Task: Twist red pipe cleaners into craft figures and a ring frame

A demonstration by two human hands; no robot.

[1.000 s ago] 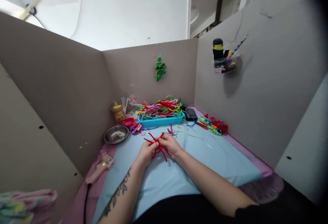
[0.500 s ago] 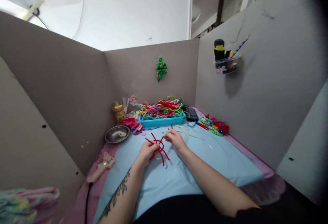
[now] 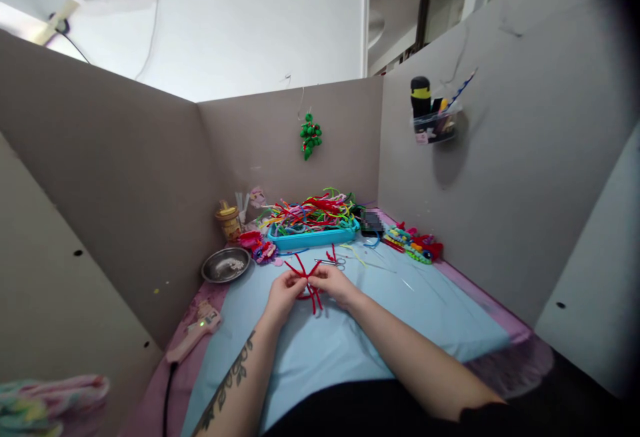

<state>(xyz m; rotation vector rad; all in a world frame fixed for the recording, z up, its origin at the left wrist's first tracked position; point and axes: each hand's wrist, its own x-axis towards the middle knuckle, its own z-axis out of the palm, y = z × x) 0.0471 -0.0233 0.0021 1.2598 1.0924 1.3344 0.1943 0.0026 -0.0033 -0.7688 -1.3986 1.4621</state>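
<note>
Several red pipe cleaners [image 3: 315,303], crossed at the middle with their ends spreading up and down, are held just above the blue table cover. My left hand [image 3: 286,291] pinches them from the left, near the crossing. From the right, my right hand [image 3: 330,282] pinches them close to the same spot, so the fingertips nearly meet. Part of the bundle is hidden behind the fingers. Right behind my right hand lie small scissors [image 3: 341,263] and a short red pipe cleaner piece [image 3: 331,253].
A blue tray [image 3: 313,242] heaped with coloured pipe cleaners stands at the back. To the left are a metal bowl [image 3: 213,269] and a pink glue gun [image 3: 195,335] with a black cord. Finished colourful pieces [image 3: 413,245] lie at right. Grey partitions [image 3: 295,137] enclose the table.
My right hand has come left and down onto the red pipe cleaners, which only my left hand held before. The scissors behind it now show more. The view has shifted slightly.
</note>
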